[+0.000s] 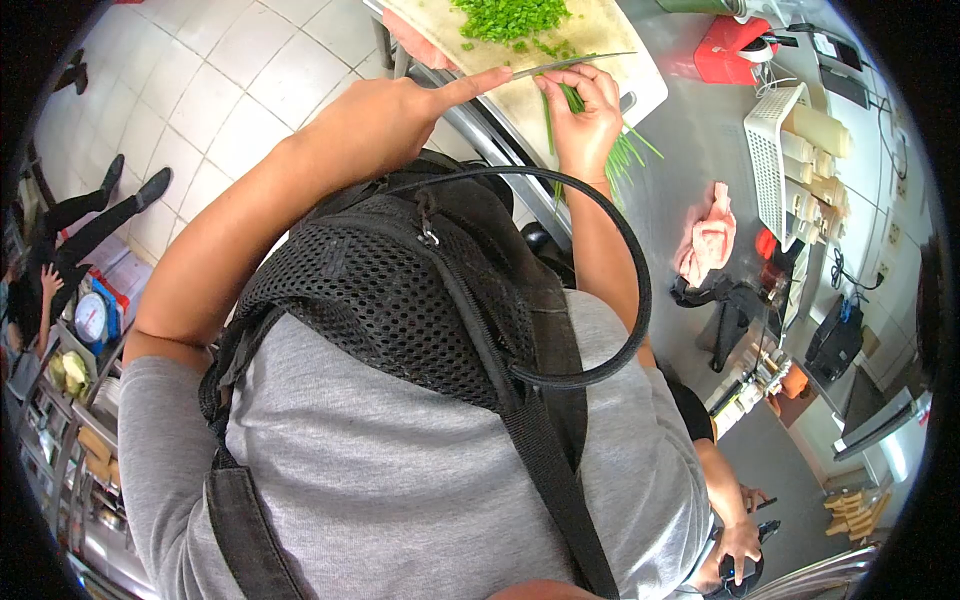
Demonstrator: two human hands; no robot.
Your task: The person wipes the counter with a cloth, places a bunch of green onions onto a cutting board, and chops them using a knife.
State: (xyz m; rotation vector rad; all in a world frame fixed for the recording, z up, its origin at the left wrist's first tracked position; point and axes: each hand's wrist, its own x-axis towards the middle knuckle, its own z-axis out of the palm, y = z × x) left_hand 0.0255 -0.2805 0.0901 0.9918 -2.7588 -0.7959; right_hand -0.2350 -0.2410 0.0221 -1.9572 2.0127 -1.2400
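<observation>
My left hand is closed round a knife, index finger stretched along the blade; its handle is hidden in my grip. The blade lies over a pale cutting board. My right hand pinches a bunch of green onions close beside the blade, fingertips curled near it. Long green stalks trail out under this hand toward me. Beyond the knife, a heap of chopped green onion sits on the board, with loose bits nearer the blade.
The board rests on a steel counter, a pink cloth by its left edge. Rightward are a red box, a white basket of bottles and another pink cloth. Other people are at far left and lower right.
</observation>
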